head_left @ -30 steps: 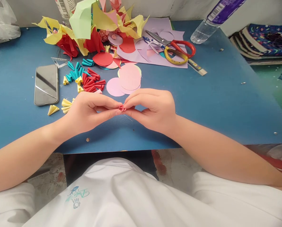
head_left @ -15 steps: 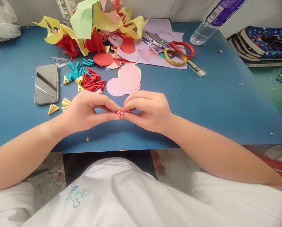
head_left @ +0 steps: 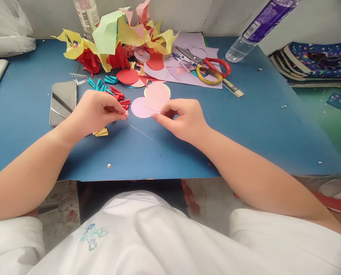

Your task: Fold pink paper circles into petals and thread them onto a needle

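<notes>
My left hand pinches a small pink folded paper piece between thumb and fingertips, close to a cluster of rolled red paper cones. At the near edge of the stacked pink paper circles is my right hand, thumb stretched out and fingers bent, with nothing seen in it. Its thumb tip reaches the rim of a lilac paper circle. A thin needle-like wire lies on the table between and below both hands. Yellow folded cones show under my left wrist, partly hidden.
Teal paper cones and a phone lie to the left. Crumpled coloured paper scraps are piled at the back. Scissors rest on lilac paper near a cutter blade. A tilted bottle stands back right.
My hands have parted: the left moved left and away with the pink paper piece, the right let go of it and moved up to the circles. The thin wire is now visible.
</notes>
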